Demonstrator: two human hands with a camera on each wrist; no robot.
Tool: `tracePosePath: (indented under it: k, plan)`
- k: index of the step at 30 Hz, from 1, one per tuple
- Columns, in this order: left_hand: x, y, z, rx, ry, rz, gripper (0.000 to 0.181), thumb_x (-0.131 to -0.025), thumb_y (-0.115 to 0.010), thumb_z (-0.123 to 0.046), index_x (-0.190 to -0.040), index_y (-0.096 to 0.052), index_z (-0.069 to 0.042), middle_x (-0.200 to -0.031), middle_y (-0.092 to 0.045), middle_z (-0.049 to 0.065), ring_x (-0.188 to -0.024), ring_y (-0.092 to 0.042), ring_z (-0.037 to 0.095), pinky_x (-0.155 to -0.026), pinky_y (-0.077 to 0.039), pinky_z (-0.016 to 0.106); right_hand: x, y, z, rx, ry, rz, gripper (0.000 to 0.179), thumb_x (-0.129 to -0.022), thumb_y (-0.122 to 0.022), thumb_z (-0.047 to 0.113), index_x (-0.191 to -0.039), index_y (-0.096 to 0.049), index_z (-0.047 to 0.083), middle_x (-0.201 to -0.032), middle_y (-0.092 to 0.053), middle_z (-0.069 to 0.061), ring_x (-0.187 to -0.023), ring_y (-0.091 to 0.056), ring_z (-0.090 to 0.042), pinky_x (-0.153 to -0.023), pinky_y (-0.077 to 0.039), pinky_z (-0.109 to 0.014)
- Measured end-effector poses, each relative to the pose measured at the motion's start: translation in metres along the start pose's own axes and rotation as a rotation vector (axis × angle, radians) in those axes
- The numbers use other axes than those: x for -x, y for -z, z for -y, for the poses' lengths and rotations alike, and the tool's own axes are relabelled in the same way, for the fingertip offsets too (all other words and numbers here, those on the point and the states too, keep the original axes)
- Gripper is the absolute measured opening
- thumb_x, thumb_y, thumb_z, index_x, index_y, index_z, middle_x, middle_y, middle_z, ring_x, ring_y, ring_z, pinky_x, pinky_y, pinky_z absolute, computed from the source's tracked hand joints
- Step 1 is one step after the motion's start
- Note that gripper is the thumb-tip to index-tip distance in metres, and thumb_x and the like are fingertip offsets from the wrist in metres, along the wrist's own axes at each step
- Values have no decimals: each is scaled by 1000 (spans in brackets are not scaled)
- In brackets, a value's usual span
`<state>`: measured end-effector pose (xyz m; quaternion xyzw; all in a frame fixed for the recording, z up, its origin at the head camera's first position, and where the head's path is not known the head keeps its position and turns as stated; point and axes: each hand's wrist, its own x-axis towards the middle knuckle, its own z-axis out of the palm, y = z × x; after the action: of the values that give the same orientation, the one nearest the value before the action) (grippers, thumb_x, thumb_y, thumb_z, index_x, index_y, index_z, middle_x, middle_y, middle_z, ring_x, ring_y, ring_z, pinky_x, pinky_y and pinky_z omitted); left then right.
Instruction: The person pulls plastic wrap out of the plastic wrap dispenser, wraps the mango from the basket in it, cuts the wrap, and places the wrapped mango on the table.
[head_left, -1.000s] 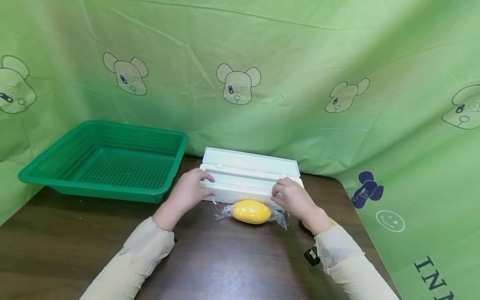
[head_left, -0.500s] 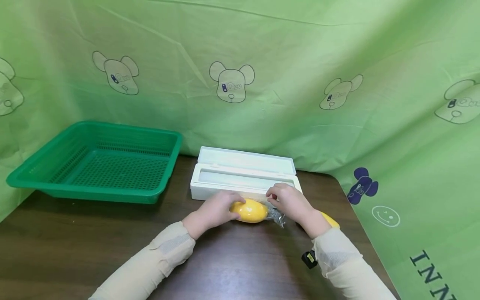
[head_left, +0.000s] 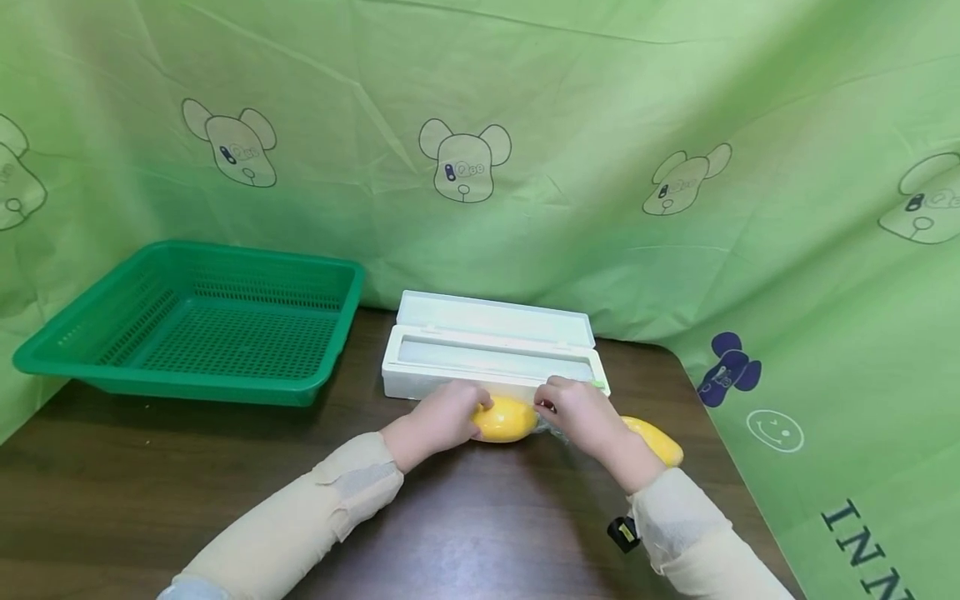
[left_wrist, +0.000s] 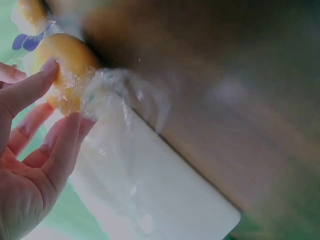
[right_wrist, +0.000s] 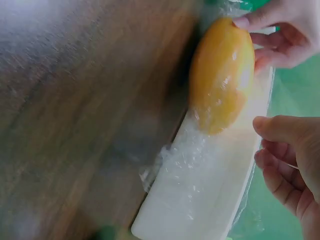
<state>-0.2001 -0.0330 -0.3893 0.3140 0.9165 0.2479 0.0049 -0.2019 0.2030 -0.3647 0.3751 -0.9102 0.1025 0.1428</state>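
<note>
A yellow mango (head_left: pixel 502 419), wrapped in clear cling film, lies against the front of a white cling film dispenser (head_left: pixel 431 385). My left hand (head_left: pixel 448 414) holds the mango by its left end, thumb and fingertips on either side. A bunched tail of film (left_wrist: pixel 117 95) sticks out there. By the mango's other end is my right hand (head_left: pixel 581 412), its fingers loosely bent. In the right wrist view, this hand's thumb (right_wrist: pixel 272 127) stands apart from the fingers, beside the mango. The film's other twisted end (right_wrist: pixel 159 170) spreads over the dispenser's edge.
The dispenser's lid (head_left: pixel 495 318) stands raised, with a film roll inside. A second yellow mango (head_left: pixel 656 442) lies behind my right forearm. To the left sits a green plastic basket (head_left: pixel 217 387). A green curtain (head_left: pixel 555 250) hangs along the table's back and right.
My left hand has come off the dispenser's left end and moved right to grasp the mango. My right hand has shifted slightly down, staying by the mango's right end.
</note>
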Motion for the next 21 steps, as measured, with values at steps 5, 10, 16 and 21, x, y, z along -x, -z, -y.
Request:
tracePosePath:
  k: [5,10,16,21]
  plan:
    - [-4,4,-4,17,65,51,38,-73,-89,-1,-108,-74,3,-106,-73,14,-96,-67,27,-89,-54,41,6,-5,8,-10,99,-78,20,-77,-84,-4,-79,-69,8,-74,-59,1,-63,-58,-13,-57,-51,-28]
    - [-7,6,-6,9,76,64,37,-72,-89,0,-105,-73,3,-103,-73,14,-91,-67,25,-86,-55,41,14,-14,14,-30,131,-122,25,-75,-84,-6,-75,-65,10,-70,-56,3,-59,-54,-11,-53,-48,-25]
    - [-9,8,-7,-5,64,72,38,-71,-89,1,-106,-73,4,-104,-74,16,-93,-68,27,-87,-55,40,19,-22,13,-111,97,-93,24,-76,-83,-6,-75,-67,11,-71,-60,4,-62,-56,-9,-56,-51,-26]
    - [-10,10,-5,19,73,81,40,-71,-90,1,-108,-74,4,-107,-74,17,-99,-69,31,-90,-55,42,20,-25,8,-215,40,-25,18,-80,-84,-1,-81,-72,11,-76,-66,6,-68,-58,-6,-63,-54,-26]
